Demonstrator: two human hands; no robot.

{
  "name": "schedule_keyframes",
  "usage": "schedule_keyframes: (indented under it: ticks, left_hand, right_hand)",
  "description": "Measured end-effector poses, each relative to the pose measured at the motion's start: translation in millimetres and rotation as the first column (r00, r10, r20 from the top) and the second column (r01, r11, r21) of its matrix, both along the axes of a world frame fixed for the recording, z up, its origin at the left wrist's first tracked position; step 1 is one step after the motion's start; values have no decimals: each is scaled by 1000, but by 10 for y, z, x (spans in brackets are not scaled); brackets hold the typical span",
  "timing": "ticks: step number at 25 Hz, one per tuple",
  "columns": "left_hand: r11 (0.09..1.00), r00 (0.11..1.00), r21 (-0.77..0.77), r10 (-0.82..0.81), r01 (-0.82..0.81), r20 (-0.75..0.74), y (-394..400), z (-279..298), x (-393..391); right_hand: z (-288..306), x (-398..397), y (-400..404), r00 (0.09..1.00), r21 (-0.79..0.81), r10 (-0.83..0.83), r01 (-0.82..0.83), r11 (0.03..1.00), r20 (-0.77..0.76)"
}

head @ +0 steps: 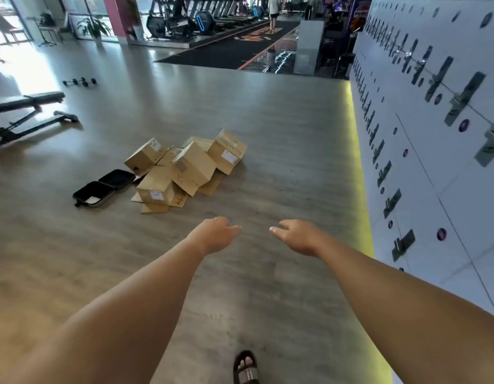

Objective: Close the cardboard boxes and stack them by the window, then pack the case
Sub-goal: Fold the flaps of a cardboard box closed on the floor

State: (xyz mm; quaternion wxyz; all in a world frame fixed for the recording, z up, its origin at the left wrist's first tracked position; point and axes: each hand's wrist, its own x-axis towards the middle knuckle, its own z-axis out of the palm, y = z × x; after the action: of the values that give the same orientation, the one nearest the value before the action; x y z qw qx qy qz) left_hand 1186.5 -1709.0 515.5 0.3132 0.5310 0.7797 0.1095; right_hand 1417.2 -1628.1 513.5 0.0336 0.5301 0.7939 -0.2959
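The boxes (184,169) lie tumbled in a heap on the floor (281,139), flaps loose, beside the open case (104,188) (black, lying flat). Left hand (216,235) and right hand (295,235) reach forward, loosely curled, holding nothing.

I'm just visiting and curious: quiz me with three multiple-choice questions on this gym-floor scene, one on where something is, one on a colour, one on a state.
1. Where does the open case lie relative to the pile of cardboard boxes?
A. left of it
B. on top of it
C. far behind it

2. What colour is the case's shell?
A. red
B. black
C. white

3. What are the left hand and right hand holding?
A. a box each
B. one dumbbell together
C. nothing

Answers: 1 A, it lies on the floor at the pile's left edge. 2 B, both halves look black. 3 C, both hands reach forward empty.
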Motion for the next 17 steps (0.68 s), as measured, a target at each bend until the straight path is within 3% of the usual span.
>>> schedule_keyframes:
  ticks: [10,17]
  left_hand:
    - [1000,1000,-32,2,-2,-5,2934,96,-695]
    - [997,999,-61,42,-44,-33,5135,16,-1100]
  right_hand:
    - [-49,-663,2858,999,-50,-46,46,998,-6]
    - [-160,-1142,5281,999,-70,-25,22,997,-35]
